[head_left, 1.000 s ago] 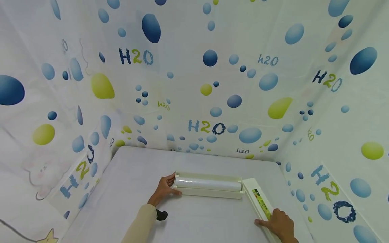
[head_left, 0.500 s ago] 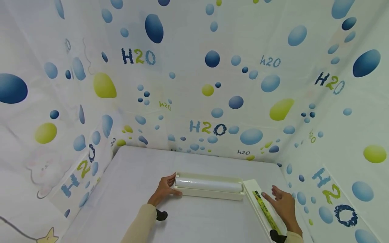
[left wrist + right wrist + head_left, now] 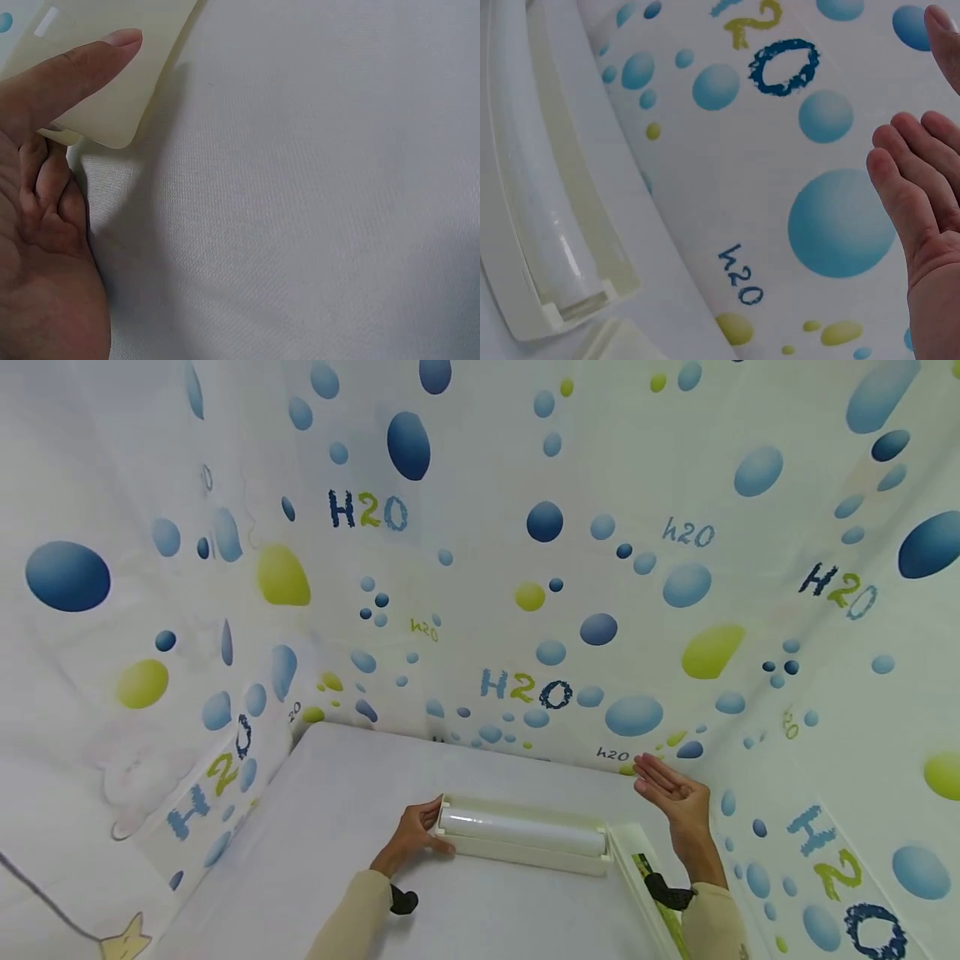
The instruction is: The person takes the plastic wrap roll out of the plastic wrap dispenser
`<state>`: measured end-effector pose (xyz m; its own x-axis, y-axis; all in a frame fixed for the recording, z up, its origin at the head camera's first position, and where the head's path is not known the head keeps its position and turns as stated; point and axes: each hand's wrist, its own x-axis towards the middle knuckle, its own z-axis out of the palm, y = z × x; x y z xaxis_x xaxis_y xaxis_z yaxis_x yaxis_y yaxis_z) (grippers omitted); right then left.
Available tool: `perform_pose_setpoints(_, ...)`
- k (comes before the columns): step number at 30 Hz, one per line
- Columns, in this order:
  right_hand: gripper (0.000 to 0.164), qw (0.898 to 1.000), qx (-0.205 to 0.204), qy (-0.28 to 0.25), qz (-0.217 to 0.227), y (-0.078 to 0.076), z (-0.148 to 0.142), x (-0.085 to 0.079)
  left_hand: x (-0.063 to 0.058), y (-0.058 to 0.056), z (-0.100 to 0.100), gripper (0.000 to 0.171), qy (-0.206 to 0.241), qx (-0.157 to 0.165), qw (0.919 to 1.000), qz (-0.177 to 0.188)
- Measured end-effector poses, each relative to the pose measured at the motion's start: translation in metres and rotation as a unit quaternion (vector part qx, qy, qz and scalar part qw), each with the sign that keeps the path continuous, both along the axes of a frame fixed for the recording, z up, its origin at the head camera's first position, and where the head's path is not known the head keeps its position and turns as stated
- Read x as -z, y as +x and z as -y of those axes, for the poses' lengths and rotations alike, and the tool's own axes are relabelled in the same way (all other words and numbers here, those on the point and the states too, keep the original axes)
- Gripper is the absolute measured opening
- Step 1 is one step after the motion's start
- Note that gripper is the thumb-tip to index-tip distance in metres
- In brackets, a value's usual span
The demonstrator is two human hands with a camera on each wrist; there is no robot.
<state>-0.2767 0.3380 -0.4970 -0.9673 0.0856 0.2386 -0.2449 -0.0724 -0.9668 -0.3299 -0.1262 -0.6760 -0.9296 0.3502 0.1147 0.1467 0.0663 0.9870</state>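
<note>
A long cream cling film dispenser [image 3: 525, 853] lies on the table with its top off, and a shiny roll of film [image 3: 525, 832] sits inside. My left hand [image 3: 411, 835] grips its left end. In the left wrist view the thumb [image 3: 90, 71] lies along the dispenser's wall, the other fingers behind it. The dispenser's long lid [image 3: 630, 841], with a yellow-green label, lies slanted at the right end, partly hidden by my right forearm. My right hand [image 3: 684, 810] is raised above the lid, fingers extended, holding nothing.
A white cloth-covered table [image 3: 360, 768] carries everything. Printed curtains [image 3: 480, 610] with blue and green bubbles rise behind it and along both sides, meeting the table's edges. Dark straps circle both wrists.
My right hand has let go of the lid and risen up and away toward the back of the table. The left hand keeps its grip on the dispenser. The head view has shifted slightly.
</note>
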Motion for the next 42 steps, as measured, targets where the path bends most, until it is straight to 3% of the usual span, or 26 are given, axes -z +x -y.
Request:
perform_pose_setpoints(5,0.066,1.000,-0.021,-0.017,-0.005,-0.009,0.009,0.005,0.001,0.007,-0.001,0.108,-0.002,0.011,0.9999,0.010)
perform_pose_setpoints(11,0.067,0.999,-0.034,-0.007,0.004,-0.018,0.020,0.007,0.004,0.008,0.002,0.108,-0.012,-0.003,0.9998,-0.013)
perform_pose_setpoints(18,0.066,0.996,-0.038,0.075,0.033,-0.019,0.021,0.017,0.010,0.006,0.004,0.109,-0.007,0.007,0.9998,-0.018)
perform_pose_setpoints(22,0.066,0.987,-0.052,0.143,0.042,-0.020,0.021,0.029,0.004,0.005,0.004,0.109,-0.020,0.004,0.9996,-0.019)
perform_pose_setpoints(24,0.065,0.982,-0.061,0.174,0.046,-0.022,0.022,0.036,0.000,0.005,0.004,0.109,-0.019,0.002,0.9998,-0.003)
perform_pose_setpoints(28,0.059,0.967,-0.075,0.238,0.048,-0.024,0.025,0.050,-0.007,0.004,0.004,0.109,-0.019,-0.001,0.9997,0.014)
perform_pose_setpoints(32,0.051,0.947,-0.095,0.304,0.045,-0.021,0.030,0.059,-0.004,0.004,0.004,0.107,-0.025,-0.003,0.9996,0.010)
perform_pose_setpoints(36,0.049,0.919,-0.123,0.373,0.038,-0.022,0.033,0.069,-0.001,0.004,0.003,0.106,-0.025,-0.007,0.9996,0.011)
perform_pose_setpoints(42,0.052,0.878,-0.132,0.458,0.049,-0.027,0.039,0.081,-0.004,0.002,0.000,0.106,-0.026,-0.009,0.9995,0.013)
